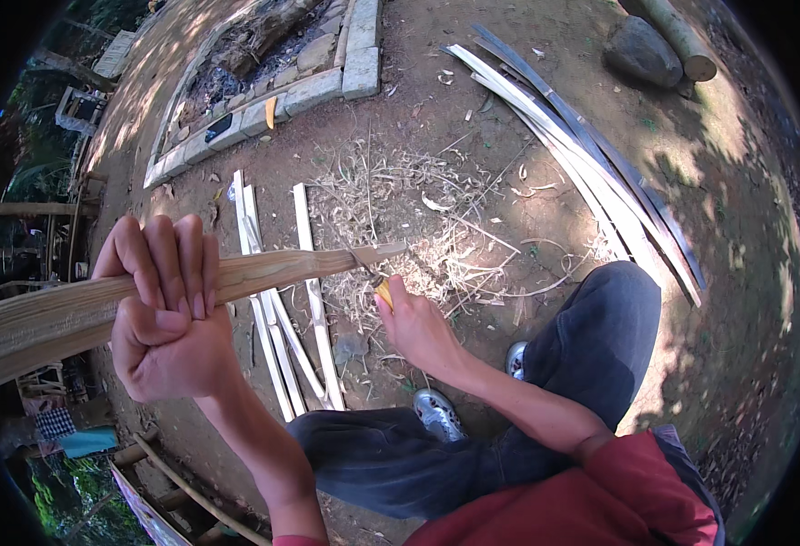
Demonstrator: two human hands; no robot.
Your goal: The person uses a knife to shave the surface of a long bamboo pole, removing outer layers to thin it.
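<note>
My left hand (165, 305) is wrapped round a long pale wooden strip (277, 273), which widens toward the left edge of the view and narrows toward its far end at the middle. In my right hand (420, 329) is a knife with a yellow handle (384, 293). Its thin dark blade lies against the strip close to the narrow tip. My right fingers close round the handle and partly hide it. Beneath the tip, a heap of curled wood shavings (427, 259) covers the ground.
Several pale split strips (318, 305) lie left of the shavings. More long strips (591, 173), pale and dark, lie at the right. A stone-edged fire pit (313, 96) is at the far left, with a dark phone-like object (219, 127) on its edge. A boulder (643, 52) sits beside a log (680, 36).
</note>
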